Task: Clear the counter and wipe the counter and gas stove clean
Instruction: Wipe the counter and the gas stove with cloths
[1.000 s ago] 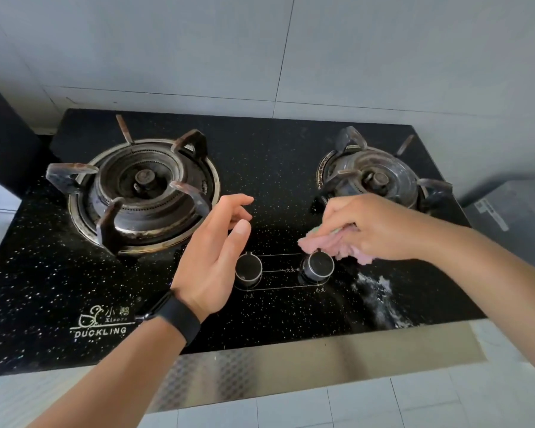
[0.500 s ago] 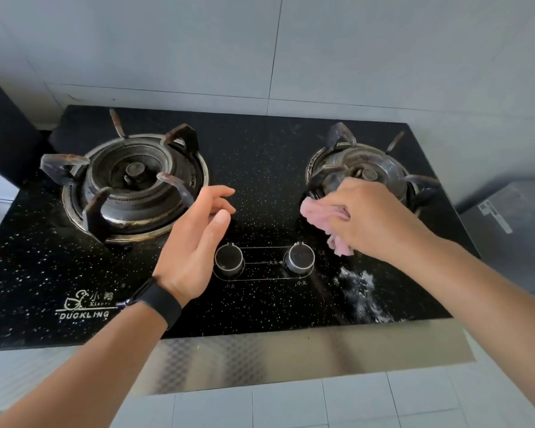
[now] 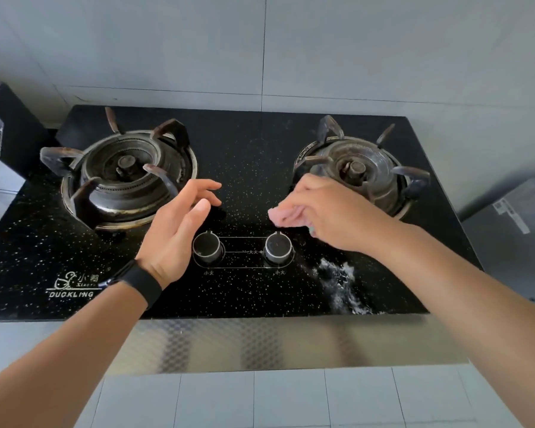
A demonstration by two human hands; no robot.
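Fingers: right hand (image 3: 328,211) pinch pink cloth (image 3: 286,216) | left hand (image 3: 176,233) spread, empty | stove (image 3: 254,156) logo: DUCKLING

The gas stove (image 3: 254,156) reads "DUCKLING" at front left and "小火" under each knob (image 3: 208,249)

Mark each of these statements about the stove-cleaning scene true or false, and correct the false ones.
1. The right hand grips a pink cloth. True.
2. The left hand is turning the left knob. False: it is open and empty, beside the knob, not gripping it.
3. A white smear lies on the stove top near its front right edge. True.
4. A pot sits on the right burner. False: both it and the left burner are bare.
5. A dark band is worn on the right wrist. False: it is on the left wrist.
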